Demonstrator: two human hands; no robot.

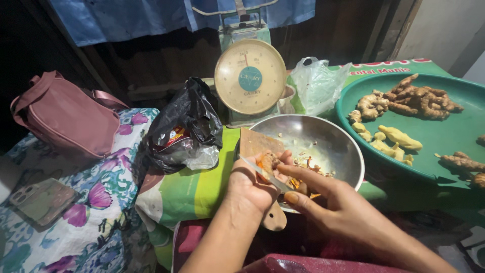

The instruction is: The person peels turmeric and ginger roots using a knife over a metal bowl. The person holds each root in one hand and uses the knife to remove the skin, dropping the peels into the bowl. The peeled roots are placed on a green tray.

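L hand [252, 184]: mine, curled tight round a small knobby root piece [269, 162], orange flesh showing; thumb up along it, fingers wrapped under. Not open at all.
R hand [336, 205]: mine, closed on a knife [265, 177]; index finger stretched fwd along the handle, other fingers folded under. Narrow grip, no gap.
Knife: thin blade runs up-left across my L palem side, edge touching the root piece. Can't tell how deep it sits.
Root piece: in L hand, right at the near rim of the steel bowl [323, 144], just over its edge.
Steel bowl: round, shiny, directly behind both hands; peel scraps [305, 162] and orange bits lie in the near part of it, rest bare metal.
Wooden board [257, 144]: leans at bowl's left rim; a rounded wooden end w/ a hole shows below my L hand [274, 220]. Same board or not, can't tell.
Green tray [434, 136]: R of bowl, touching or nearly. Holds brown unpeeled roots [414, 101] at the back, pale yellow peeled pieces [396, 136] nearer the bowl.
Scale [250, 76]: dial type, upright behind bowl.
Clear bag [316, 83]: just R of scale.
Black bag [187, 131]: L of scale, crumpled, on green cloth.
Pink handbag [65, 116]: far L on floral cloth.
Phone [38, 199]: flat on floral cloth, near L edge, well apart from hands.
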